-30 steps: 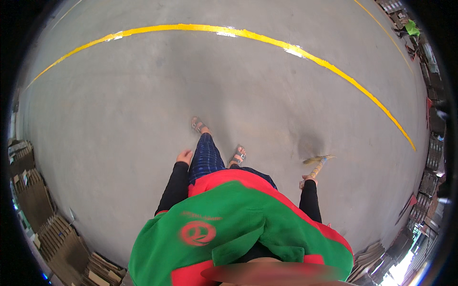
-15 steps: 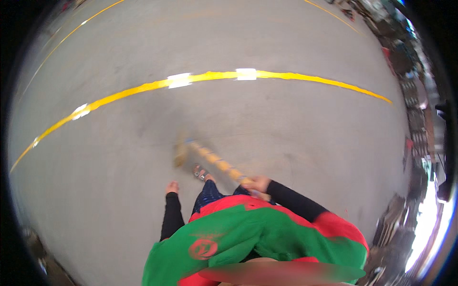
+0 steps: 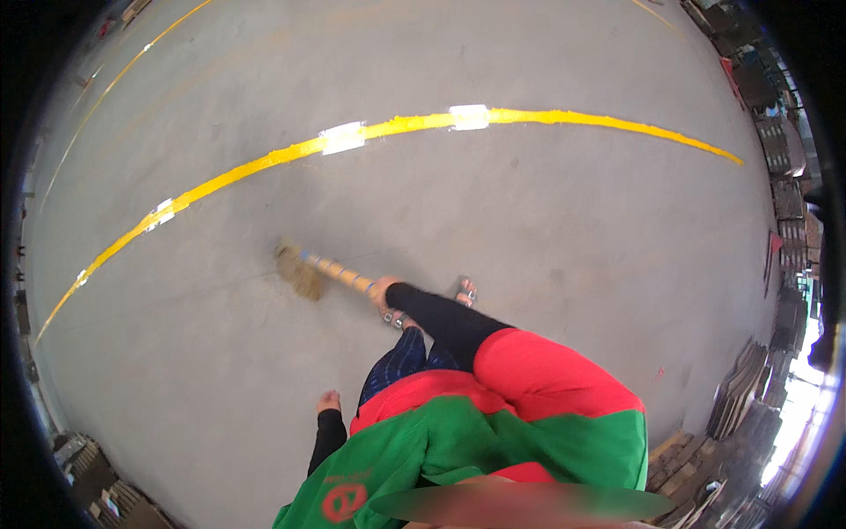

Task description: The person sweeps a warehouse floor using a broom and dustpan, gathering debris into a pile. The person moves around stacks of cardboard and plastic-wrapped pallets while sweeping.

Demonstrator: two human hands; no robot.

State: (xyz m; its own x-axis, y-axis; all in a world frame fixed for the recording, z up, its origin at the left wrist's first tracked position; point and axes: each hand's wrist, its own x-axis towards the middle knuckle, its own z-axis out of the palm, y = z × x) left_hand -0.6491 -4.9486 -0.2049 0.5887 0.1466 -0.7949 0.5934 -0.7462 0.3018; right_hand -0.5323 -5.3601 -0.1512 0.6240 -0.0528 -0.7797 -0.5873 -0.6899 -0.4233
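Note:
My right hand (image 3: 382, 291) is closed around the tan handle of a short broom (image 3: 345, 276) with blue bands. The handle slants out ahead and to the left. Its straw head (image 3: 300, 271) is at the grey floor, left of my feet, and slightly blurred. My left hand (image 3: 329, 403) hangs beside my left hip, away from the broom, with nothing seen in it. Its fingers show small and look loosely open.
A yellow line (image 3: 291, 157) with white patches curves across the floor (image 3: 529, 203) ahead. My sandalled feet (image 3: 467, 291) are behind the broom. Stacks of flat brown boards (image 3: 740, 388) stand along the right side, and more stacked pieces (image 3: 97, 480) lie at the lower left.
My right arm has reached across to the left, carrying the broom and its straw head leftward. A second foot has come into sight. My left hand has dropped slightly lower in the picture.

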